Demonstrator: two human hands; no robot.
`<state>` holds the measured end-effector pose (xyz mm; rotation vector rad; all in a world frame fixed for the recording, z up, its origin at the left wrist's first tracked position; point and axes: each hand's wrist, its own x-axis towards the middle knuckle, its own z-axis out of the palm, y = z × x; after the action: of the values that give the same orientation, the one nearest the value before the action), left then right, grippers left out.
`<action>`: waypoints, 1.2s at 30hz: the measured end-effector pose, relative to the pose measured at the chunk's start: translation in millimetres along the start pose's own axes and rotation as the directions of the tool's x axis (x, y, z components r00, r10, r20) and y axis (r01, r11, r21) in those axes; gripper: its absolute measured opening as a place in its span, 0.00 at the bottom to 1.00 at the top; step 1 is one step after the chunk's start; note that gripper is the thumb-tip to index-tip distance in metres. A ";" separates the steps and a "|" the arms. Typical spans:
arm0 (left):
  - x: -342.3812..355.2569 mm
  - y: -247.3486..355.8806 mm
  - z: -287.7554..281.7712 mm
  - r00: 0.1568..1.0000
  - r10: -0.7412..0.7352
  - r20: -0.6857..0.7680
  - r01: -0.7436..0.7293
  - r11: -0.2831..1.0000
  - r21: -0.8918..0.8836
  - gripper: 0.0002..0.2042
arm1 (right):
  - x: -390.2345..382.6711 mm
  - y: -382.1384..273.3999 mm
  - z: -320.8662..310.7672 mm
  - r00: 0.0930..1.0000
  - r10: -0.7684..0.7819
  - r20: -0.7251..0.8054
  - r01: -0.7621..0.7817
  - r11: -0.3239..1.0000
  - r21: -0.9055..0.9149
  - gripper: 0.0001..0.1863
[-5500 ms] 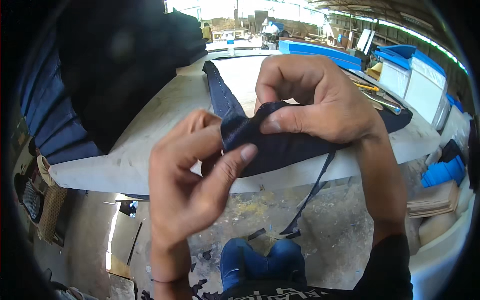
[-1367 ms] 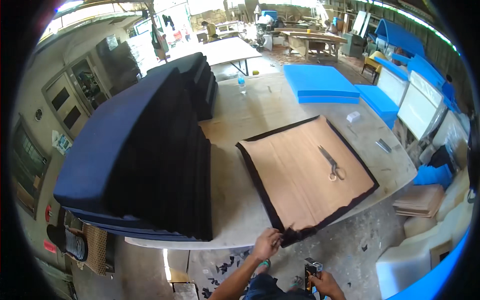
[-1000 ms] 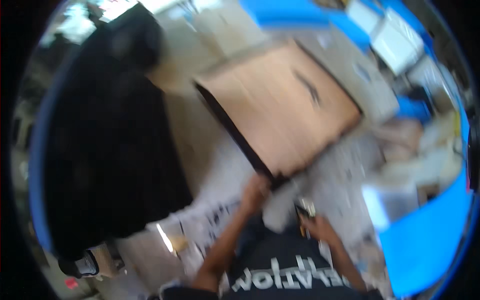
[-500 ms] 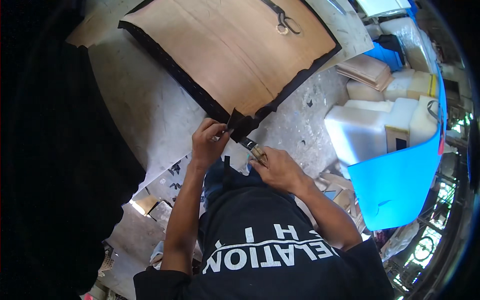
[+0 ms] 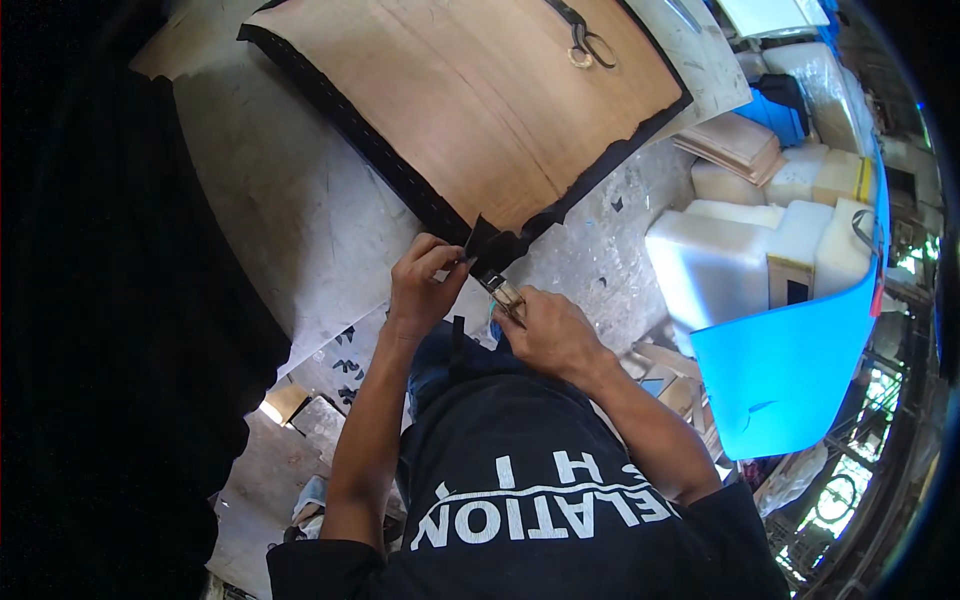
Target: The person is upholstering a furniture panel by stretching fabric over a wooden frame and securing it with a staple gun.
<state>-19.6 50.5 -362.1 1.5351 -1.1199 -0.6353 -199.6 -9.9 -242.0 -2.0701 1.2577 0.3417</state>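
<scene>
Pinching cloth (image 5: 481, 237), left hand (image 5: 422, 285); clutching stapler (image 5: 502, 293), right hand (image 5: 553, 337). Apparently fastened along board's (image 5: 450, 120) left edge; loose at near corner.

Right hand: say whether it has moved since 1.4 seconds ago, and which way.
Yes: the right hand has moved toward the near corner of the tan board. Its staple gun, then apart, is now at the black fabric there.

Upholstery workshop: fabric-edged panel (image 5: 480, 110), scissors (image 5: 579, 38), foam blocks (image 5: 715, 255).

Both hands (image 5: 428, 285) at black fabric (image 5: 497, 248)
</scene>
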 end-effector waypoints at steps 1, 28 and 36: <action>-0.2 -0.5 0.4 1.000 0.001 -0.007 -0.001 1.000 0.001 0.07 | 1.9 0.7 3.0 1.000 0.006 -0.009 -0.006 1.000 -0.011 0.20; 36.1 91.6 45.6 0.940 0.091 0.329 -0.302 0.672 0.676 0.16 | -146.2 218.3 49.3 0.930 0.359 -0.085 -0.254 0.792 0.556 0.14; 58.6 79.4 33.7 0.901 -0.115 0.418 -0.136 0.841 0.524 0.12 | -141.9 155.0 39.6 0.914 0.401 -0.066 -0.310 0.793 0.524 0.16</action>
<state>-49.5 -15.0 -286.7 1.9177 -1.7679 -0.7117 -398.5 66.5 -259.0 -1.4310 1.6467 -0.0177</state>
